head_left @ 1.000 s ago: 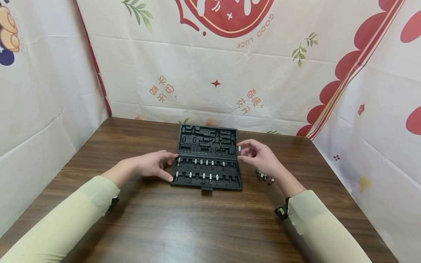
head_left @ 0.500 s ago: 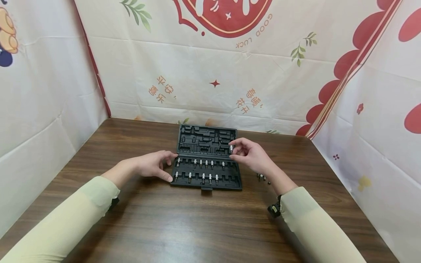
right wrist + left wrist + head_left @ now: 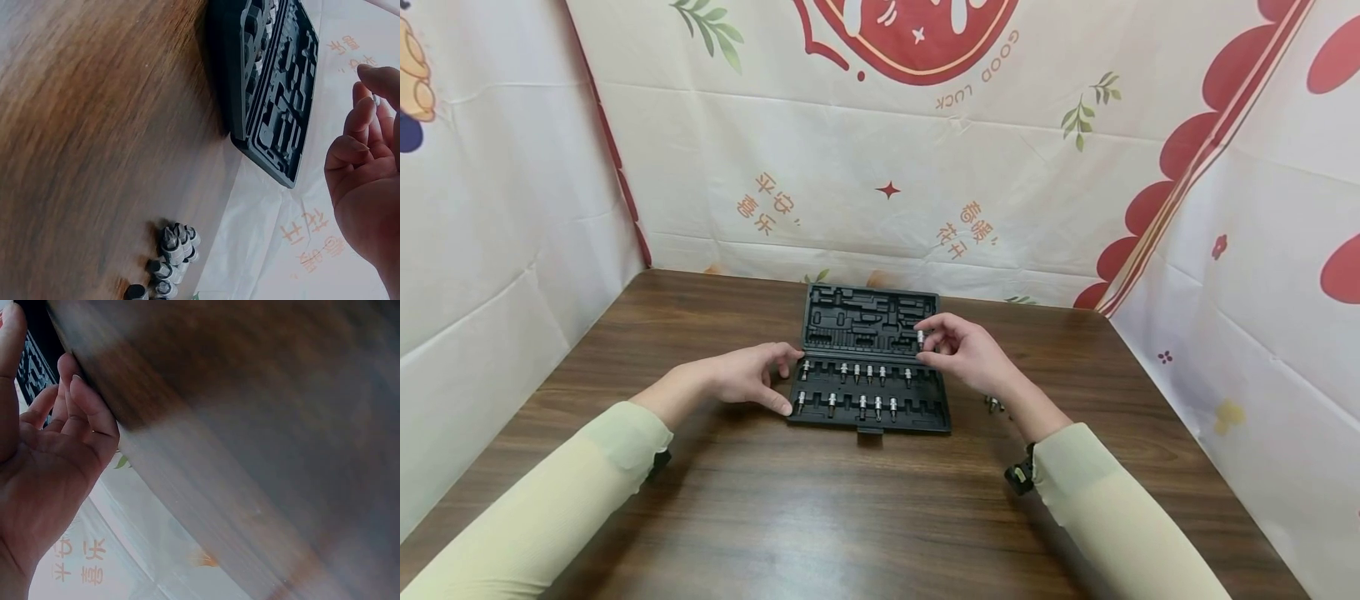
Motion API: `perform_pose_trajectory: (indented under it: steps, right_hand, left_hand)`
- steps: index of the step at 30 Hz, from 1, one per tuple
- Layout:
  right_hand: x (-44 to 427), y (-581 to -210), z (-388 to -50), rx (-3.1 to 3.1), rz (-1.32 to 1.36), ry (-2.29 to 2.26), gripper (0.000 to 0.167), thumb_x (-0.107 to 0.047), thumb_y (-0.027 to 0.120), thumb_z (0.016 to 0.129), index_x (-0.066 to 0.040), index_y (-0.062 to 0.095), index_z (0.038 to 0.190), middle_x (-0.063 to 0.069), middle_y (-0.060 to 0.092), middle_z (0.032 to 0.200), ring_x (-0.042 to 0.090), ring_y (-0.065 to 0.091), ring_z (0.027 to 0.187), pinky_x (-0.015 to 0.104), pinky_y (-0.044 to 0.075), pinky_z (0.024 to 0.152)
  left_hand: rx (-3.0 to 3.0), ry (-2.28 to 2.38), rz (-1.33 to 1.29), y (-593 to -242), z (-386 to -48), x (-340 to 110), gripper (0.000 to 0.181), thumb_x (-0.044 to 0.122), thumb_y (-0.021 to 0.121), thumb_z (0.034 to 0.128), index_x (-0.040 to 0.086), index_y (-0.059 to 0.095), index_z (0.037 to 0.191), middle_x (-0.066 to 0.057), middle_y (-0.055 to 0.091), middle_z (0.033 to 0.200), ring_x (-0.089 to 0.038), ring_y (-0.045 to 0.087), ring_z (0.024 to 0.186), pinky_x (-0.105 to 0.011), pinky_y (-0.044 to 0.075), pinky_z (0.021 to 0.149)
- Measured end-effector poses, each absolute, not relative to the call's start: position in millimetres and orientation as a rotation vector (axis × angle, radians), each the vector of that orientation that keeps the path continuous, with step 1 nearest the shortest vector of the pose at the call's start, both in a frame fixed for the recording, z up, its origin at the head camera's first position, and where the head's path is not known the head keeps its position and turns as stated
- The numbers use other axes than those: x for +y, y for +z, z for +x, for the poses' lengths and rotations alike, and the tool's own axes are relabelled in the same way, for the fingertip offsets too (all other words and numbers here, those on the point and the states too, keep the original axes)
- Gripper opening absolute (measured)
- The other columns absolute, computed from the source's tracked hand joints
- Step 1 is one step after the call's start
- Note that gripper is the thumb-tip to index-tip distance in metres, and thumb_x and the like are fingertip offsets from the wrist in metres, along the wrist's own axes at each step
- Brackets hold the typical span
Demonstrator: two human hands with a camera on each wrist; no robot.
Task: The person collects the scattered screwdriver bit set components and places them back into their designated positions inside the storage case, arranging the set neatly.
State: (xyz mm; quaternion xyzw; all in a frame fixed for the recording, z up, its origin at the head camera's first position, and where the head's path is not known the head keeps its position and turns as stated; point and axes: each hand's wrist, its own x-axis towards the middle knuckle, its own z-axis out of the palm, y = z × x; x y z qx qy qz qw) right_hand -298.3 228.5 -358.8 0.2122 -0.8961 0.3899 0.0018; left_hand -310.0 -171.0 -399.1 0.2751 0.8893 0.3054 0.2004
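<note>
So the right hand (image 3: 968, 350) has a small silver metal socket bit (image 3: 921, 338) pinched between thumb and fingers, held up in front of the lid's right side. The lid belongs to an open black plastic hinged case (image 3: 910, 430) lying on the dark brown wood-grain table (image 3: 820, 508). Left hand (image 3: 745, 377) isn't gripping anything as far as I can see: fingers loosely bent at the case's left edge, thumb by the front corner. Two rows of silver bits (image 3: 862, 404) sit in the lower half, six behind, five in front. More loose silver-and-black bits (image 3: 172, 247) are bunched right of the case, partly behind the right wrist.
</note>
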Motion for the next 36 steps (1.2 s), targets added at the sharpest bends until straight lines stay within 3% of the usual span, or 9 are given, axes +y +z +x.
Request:
perform_pose_trajectory:
  steps: [24, 36]
  right_hand:
    - [201, -356, -298, -2.814, 0.733, 1.265, 0.042, -0.011, 0.081, 0.100, -0.010, 0.069, 0.140, 0.005, 0.073, 0.105, 0.021, 0.057, 0.079, 0.029, 0.045, 0.068]
    - [177, -355, -303, -2.864, 0.758, 1.228, 0.042, -0.014, 0.080, 0.101, -0.010, 0.068, 0.141, 0.003, 0.073, 0.107, 0.021, 0.059, 0.079, 0.031, 0.046, 0.071]
  left_hand:
    - [2.497, 0.871, 0.792, -400, -310, -172, 0.094, 0.034, 0.094, 0.0894, 0.000, 0.044, 0.161, -0.017, 0.060, 0.130, -0.020, 0.063, 0.090, -0.037, 0.052, 0.088]
    - [2.459, 0.899, 0.756, -400, -310, -171, 0.100, 0.035, 0.094, 0.0896, 0.002, 0.037, 0.165, -0.017, 0.058, 0.131, -0.020, 0.062, 0.088, -0.037, 0.051, 0.085]
